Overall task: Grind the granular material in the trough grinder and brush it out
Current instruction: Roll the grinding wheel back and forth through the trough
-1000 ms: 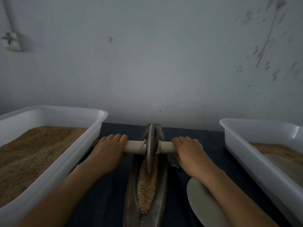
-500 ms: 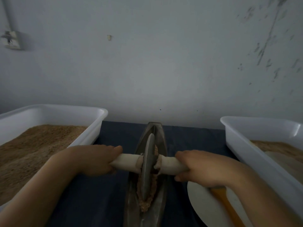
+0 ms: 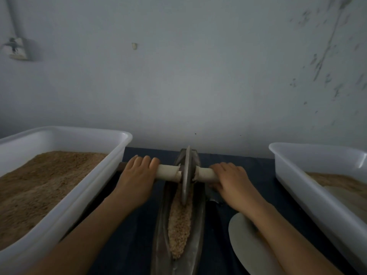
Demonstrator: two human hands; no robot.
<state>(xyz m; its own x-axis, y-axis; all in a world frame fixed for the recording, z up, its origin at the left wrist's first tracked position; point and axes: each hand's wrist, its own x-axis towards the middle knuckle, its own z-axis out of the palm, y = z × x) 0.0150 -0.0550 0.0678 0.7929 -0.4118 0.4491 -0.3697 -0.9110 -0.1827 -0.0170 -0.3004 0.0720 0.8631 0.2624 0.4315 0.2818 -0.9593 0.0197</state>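
Both hands (image 3: 137, 175) (image 3: 232, 180) gripping wheel axle (image 3: 168, 172), trough's far end.

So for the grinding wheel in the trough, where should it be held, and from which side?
By the pale handle sticking out on each side of the wheel, one hand per side, coming from above. The left hand and right hand do just that. The wheel is thin and stands upright in the narrow trough, so its rim offers no grip.

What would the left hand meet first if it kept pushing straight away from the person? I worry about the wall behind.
The left hand seems to have only dark cloth ahead, then the wall; depth is unclear.
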